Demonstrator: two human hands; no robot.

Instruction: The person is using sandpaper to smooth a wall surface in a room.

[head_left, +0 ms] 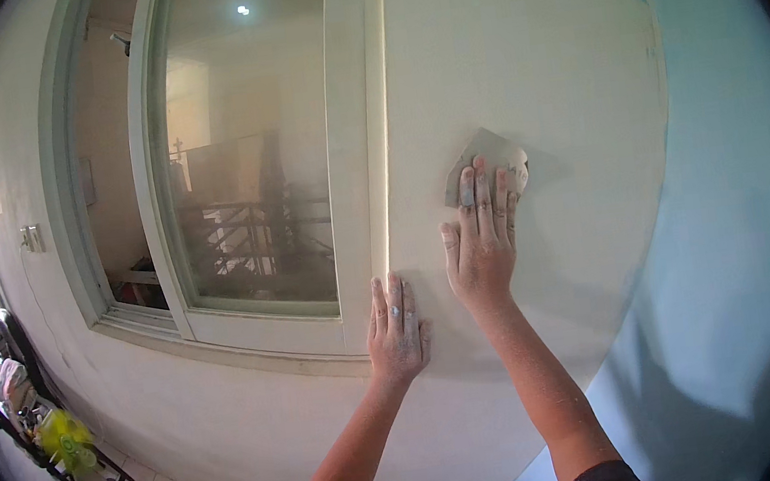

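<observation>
The cream wall [514,36] looked pale and even, so I couldn't tell which parts were finished and which were left. To its right stood the blue wall [728,163]; to the left, the window [247,152], whose right edge was partly covered by my left hand [397,329], laid flat and gripping nothing. My right hand [483,248], stretched out flat, pressed the grey sheet [486,145] to the cream wall, right of the window. Both hands were dusty, so I judged the work under way, not complete; the sheet's wall-side face was hidden.
</observation>
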